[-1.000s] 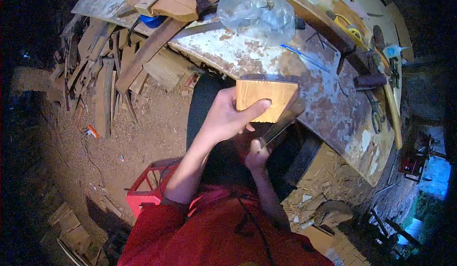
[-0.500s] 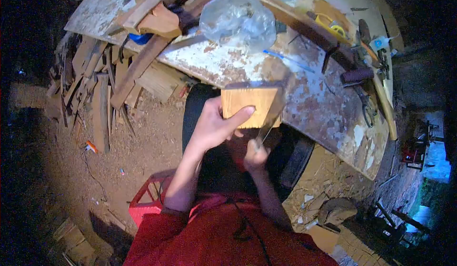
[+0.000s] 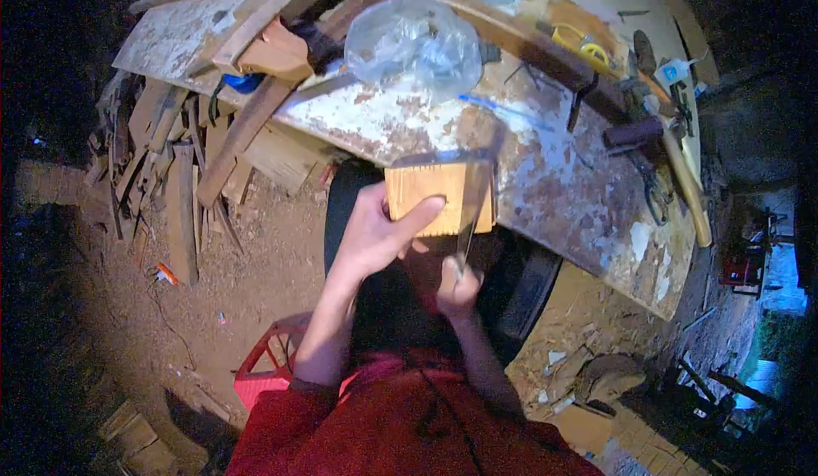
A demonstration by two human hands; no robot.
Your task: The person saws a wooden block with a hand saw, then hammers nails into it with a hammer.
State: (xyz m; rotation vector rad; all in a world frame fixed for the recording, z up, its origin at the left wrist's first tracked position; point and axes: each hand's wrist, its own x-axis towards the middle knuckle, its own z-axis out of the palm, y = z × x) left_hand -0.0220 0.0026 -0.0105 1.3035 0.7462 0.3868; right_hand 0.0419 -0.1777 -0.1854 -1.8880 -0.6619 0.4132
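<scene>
A light wooden block [image 3: 426,188] with small dark marks along its upper and lower edges is at the near edge of the worn table [image 3: 562,195]. My left hand [image 3: 379,230] grips its left side, the thumb lying across the top face. My right hand [image 3: 460,286] is closed round the lower end of a long thin tool [image 3: 468,233], probably a blade. The tool slants up over the right part of the block; its upper end is blurred. The handle is mostly hidden inside my fist.
Clear plastic bags [image 3: 413,46], long wooden pieces [image 3: 520,41], a yellow tape measure [image 3: 584,46] and a dark mallet-like tool [image 3: 635,135] lie on the table. Wood scraps [image 3: 181,212] lean at the left. A red stool [image 3: 268,361] stands by my left side.
The tool has swung more upright and left across the block. The block and my left hand appear slightly lower and further left in view.
</scene>
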